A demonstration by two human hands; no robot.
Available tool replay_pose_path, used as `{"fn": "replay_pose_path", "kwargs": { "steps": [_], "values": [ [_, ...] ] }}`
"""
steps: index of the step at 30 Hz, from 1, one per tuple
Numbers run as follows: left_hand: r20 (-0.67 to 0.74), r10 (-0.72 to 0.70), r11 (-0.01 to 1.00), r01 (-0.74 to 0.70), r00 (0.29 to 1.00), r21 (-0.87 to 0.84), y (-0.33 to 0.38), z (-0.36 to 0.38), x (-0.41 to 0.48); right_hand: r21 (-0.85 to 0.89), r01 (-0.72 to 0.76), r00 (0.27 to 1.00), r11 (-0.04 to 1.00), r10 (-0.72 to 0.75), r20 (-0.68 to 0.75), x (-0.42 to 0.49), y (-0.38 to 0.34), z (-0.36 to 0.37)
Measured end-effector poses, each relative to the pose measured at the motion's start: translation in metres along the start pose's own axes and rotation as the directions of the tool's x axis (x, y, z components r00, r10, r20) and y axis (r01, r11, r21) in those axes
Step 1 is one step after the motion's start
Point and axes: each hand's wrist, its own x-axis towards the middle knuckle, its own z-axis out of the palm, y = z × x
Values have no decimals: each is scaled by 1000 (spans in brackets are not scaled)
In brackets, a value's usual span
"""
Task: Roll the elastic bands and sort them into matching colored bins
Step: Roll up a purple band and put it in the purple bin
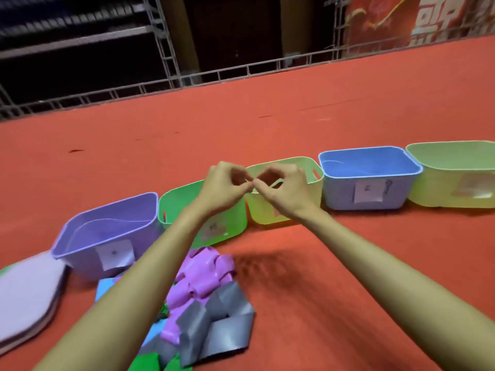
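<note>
Grip: the left hand (223, 187) and the right hand (285, 190) are raised together, each with thumb and forefinger curled in and the fingertips (247, 186) of both meeting at one spot. Whatever lies between them is too small and blurred to identify, so it cannot be told whether a band is pinched there.

Position: the hands hang over the near rim of the yellow-green bin (300, 160), between the green bin (174, 204) and the blue bin (345, 194). The purple bin (88, 253) stands at the left end of the row, a second pale green bin (439, 188) at the right.

Stock: the loose pile of elastic bands (203, 285), pink, grey, green and blue, lies on the red surface (321, 263) below the left forearm, unrolled.

Assessment: the step in hand appears to be rolling or release at the bins. Most of the sorting remains. The next move calls for reaching down to the pile, taking a single band and matching its colour to a bin.
</note>
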Motion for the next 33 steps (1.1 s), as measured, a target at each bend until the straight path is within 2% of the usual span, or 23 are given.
{"fn": "replay_pose_path", "kwargs": {
  "steps": [3,6,8,11,14,16,18,20,24,27,30,33],
  "values": [
    [3,-103,995,103,995,-7,-32,-17,-44,-25,-102,978,994,105,180,-36,0,45],
    [51,-195,981,194,979,19,-64,-17,-91,-176,-136,868,975,203,453,-73,12,85],
    [57,-266,964,264,962,38,-87,-9,-123,-234,-126,788,964,240,567,-96,18,108],
    [13,-383,924,383,924,-1,-114,4,-160,-359,-86,737,930,302,605,-119,20,137],
    [-54,-455,890,453,889,-52,-131,17,-182,-436,-114,760,892,362,541,-127,25,157],
    [-110,-496,868,488,861,-97,-135,24,-190,-369,-266,765,891,428,481,-125,25,159],
    [-147,-511,859,494,847,-137,-135,28,-193,-221,-404,751,888,460,474,-117,25,152],
    [-121,-475,877,459,872,-139,-131,28,-191,-42,-483,754,875,440,488,-109,20,138],
    [-72,-317,948,315,946,-41,-105,23,-178,207,-505,792,838,355,497,-94,4,94],
    [-175,-265,964,262,948,-43,-71,20,-160,364,-494,817,790,277,506,-87,-8,60],
    [-262,-256,961,215,930,-176,-33,16,-142,448,-451,849,772,215,483,-80,-20,26],
    [-251,-213,949,138,944,-285,4,12,-130,482,-416,870,771,182,459,-74,-32,-3]
  ]
}}
